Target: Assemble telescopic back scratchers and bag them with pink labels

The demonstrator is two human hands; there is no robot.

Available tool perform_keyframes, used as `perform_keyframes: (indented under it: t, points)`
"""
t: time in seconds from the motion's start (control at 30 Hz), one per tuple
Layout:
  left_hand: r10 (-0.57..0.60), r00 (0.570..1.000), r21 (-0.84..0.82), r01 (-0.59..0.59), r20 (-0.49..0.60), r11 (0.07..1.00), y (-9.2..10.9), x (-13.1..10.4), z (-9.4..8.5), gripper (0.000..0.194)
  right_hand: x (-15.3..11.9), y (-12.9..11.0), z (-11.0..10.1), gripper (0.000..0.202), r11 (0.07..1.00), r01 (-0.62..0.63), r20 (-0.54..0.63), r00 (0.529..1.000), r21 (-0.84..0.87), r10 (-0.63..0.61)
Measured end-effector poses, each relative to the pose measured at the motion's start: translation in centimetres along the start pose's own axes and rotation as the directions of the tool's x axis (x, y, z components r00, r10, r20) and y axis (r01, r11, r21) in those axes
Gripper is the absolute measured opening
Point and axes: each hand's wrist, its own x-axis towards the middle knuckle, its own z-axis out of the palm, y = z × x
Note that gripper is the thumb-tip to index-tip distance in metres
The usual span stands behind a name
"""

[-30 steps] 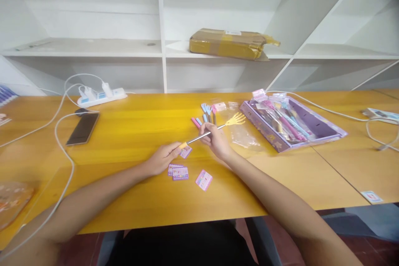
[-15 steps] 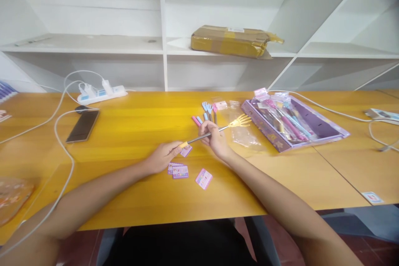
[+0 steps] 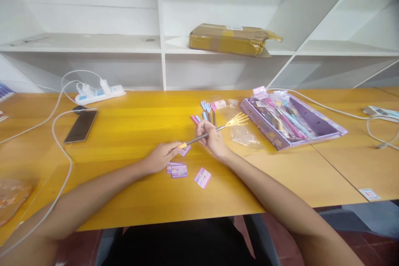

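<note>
A yellow back scratcher [image 3: 237, 119] with a hand-shaped head and a metal rod slants above the table, its head up to the right. My left hand [image 3: 162, 156] is closed around its yellow handle. My right hand [image 3: 212, 137] grips the metal rod just below the head. Behind my right hand lie blue and pink back scratchers [image 3: 206, 107], partly hidden by it. Small purple-and-pink cards [image 3: 179, 171] are on the table below my hands, and another card [image 3: 202, 177] lies apart to their right. Clear plastic bags [image 3: 245, 136] rest right of my right hand.
A purple box [image 3: 282, 143] of bagged back scratchers stands on the right. At the left are a phone [image 3: 81, 126] and a white power strip [image 3: 100, 95] with cables. A taped cardboard parcel [image 3: 229, 40] sits on the shelf. A cable crosses my left forearm.
The whole view has shifted slightly. Both hands keep their hold on the yellow back scratcher, with hardly any movement relative to the table.
</note>
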Motion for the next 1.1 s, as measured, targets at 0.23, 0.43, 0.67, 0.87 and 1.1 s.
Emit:
perform_keyframes:
  t: [0.23, 0.43, 0.67, 0.87, 1.1]
  points:
    - [0.017, 1.000, -0.056, -0.018, -0.018, 0.998, -0.2, -0.1, -0.2, 0.043, 0.3, 1.1, 0.8, 0.041, 0.997, 0.031, -0.039, 0.999, 0.066, -0.029]
    - [0.015, 1.000, -0.049, -0.015, -0.003, 0.999, -0.1, -0.1, -0.3, 0.043, 0.0, 1.6, 1.0, 0.042, 0.997, 0.047, -0.033, 0.998, 0.067, -0.045]
    - [-0.007, 1.000, -0.003, 0.007, 0.030, 1.000, 0.2, -0.1, -0.3, 0.045, -0.4, 1.9, 1.5, 0.040, 0.996, 0.071, -0.062, 0.996, 0.051, -0.068]
    - [-0.007, 0.999, -0.010, 0.008, 0.037, 1.000, 0.5, -0.1, -0.3, 0.045, -0.6, 1.9, 2.0, 0.037, 0.993, 0.094, -0.047, 0.995, 0.066, -0.091]
    - [-0.014, 0.998, -0.002, 0.015, 0.060, 1.000, 0.5, -0.3, -0.3, 0.049, -1.0, 1.9, 3.0, 0.033, 0.987, 0.137, -0.024, 0.990, 0.080, -0.136]
